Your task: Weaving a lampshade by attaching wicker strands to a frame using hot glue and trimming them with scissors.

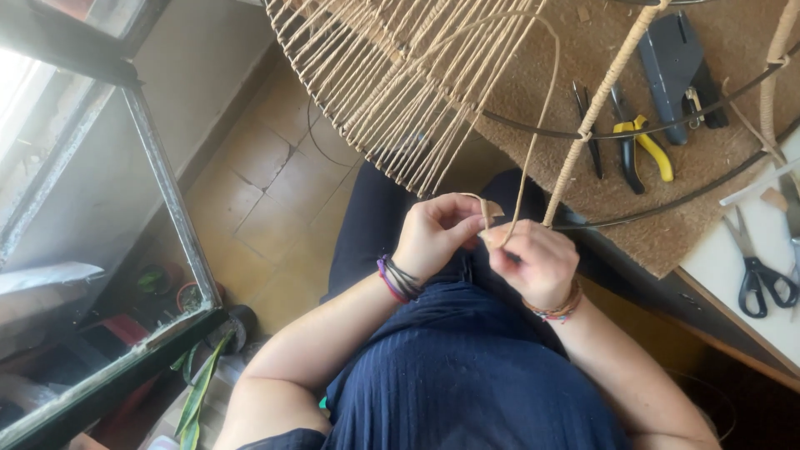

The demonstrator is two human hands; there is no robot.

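The left hand (435, 235) and right hand (533, 262) are meeting over the lap, both pinching a thin tan cord (533, 133) that is looping up to the far side and back. A wrapped rod (590, 112) of the wire frame (667, 125) is rising just right of the cord. A woven panel (392, 83) is hanging at far left. On the bench (725, 258) pliers (637, 146), a dark stapler (675, 62) and scissors (762, 279) are lying.
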